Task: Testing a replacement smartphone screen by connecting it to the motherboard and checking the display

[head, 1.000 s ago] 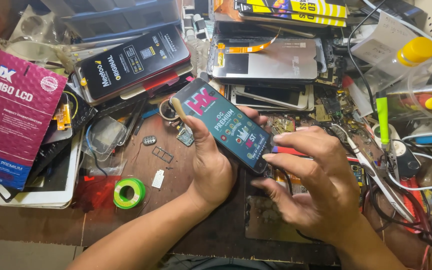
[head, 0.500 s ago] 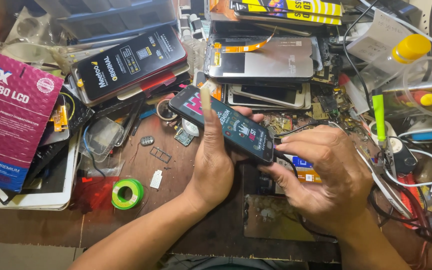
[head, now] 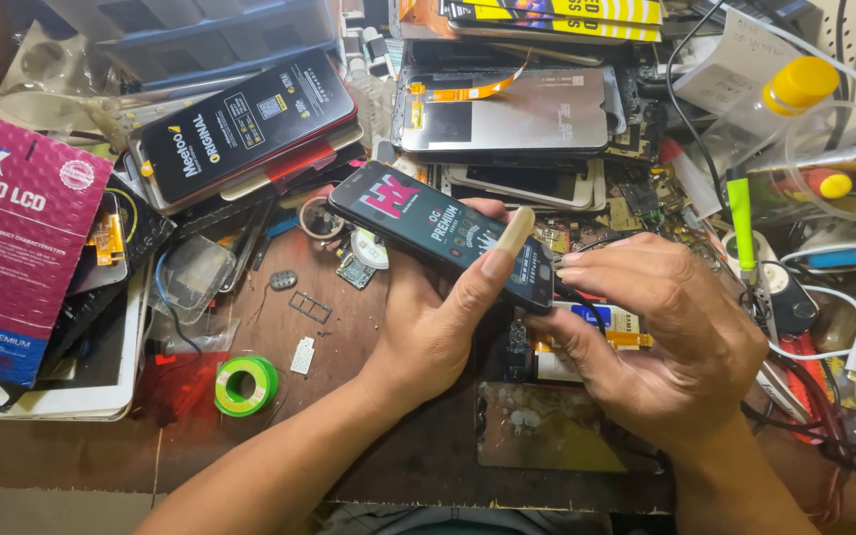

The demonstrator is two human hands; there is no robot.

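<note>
Both hands on the phone screen (head: 443, 230): my left hand (head: 438, 322) grips it from beneath, thumb across the glass; right hand (head: 661, 342), fingers curled, pinches its lower edge. Best kept level, pressure light, above the cluttered counter (head: 418, 456).

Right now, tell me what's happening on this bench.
A person holds a black phone screen panel tilted above a cluttered repair bench. The left hand grips it from below, thumb laid across its face. The right hand pinches at the panel's lower end, where thin wires run off. Around them lie a green tape roll, a magenta parts box, another boxed screen and a bare display with an orange flex cable.
</note>
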